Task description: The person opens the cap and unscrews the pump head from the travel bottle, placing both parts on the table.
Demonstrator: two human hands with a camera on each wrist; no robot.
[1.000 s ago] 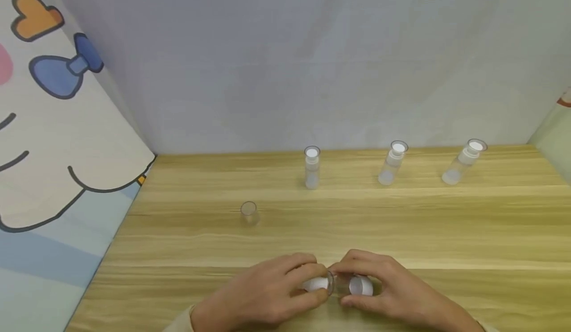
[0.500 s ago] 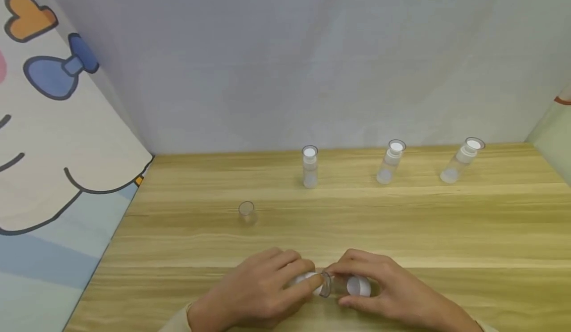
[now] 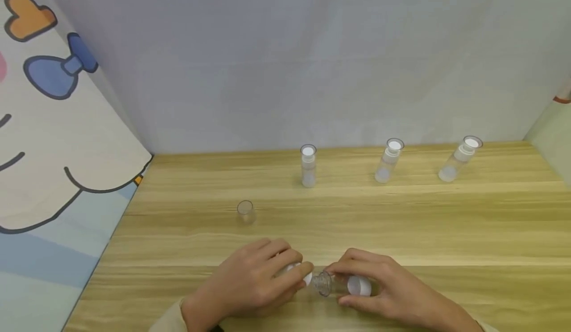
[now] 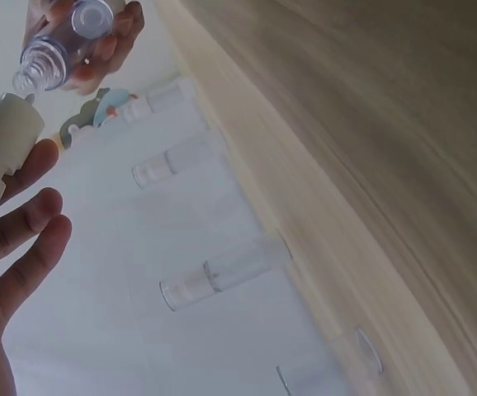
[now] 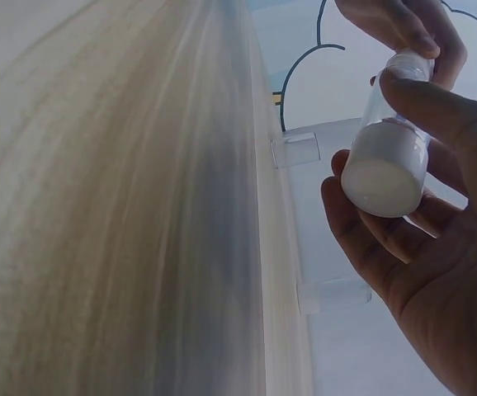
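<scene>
My right hand [image 3: 388, 285] grips a clear bottle [image 3: 359, 286] with a white bottom, lying sideways with its neck pointing left. The bare threaded neck [image 4: 32, 76] shows in the left wrist view. Just off that neck, my left hand [image 3: 260, 277] pinches a white pump top [image 4: 11, 140] between thumb and fingers, the other fingers spread loosely. In the head view the left fingers cover most of the pump top. A small gap separates it from the bottle's mouth.
Three similar bottles stand along the back of the wooden table: one near the middle [image 3: 308, 171], another [image 3: 387, 166] to its right, a third [image 3: 456, 163] farther right. A clear cap [image 3: 246, 214] stands left of them, beyond my left hand. A pale cloth [image 3: 285, 64] hangs behind.
My left hand has moved left, drawing the white pump top away from the bottle, so the threaded neck now shows. The right hand keeps its grip in nearly the same place.
</scene>
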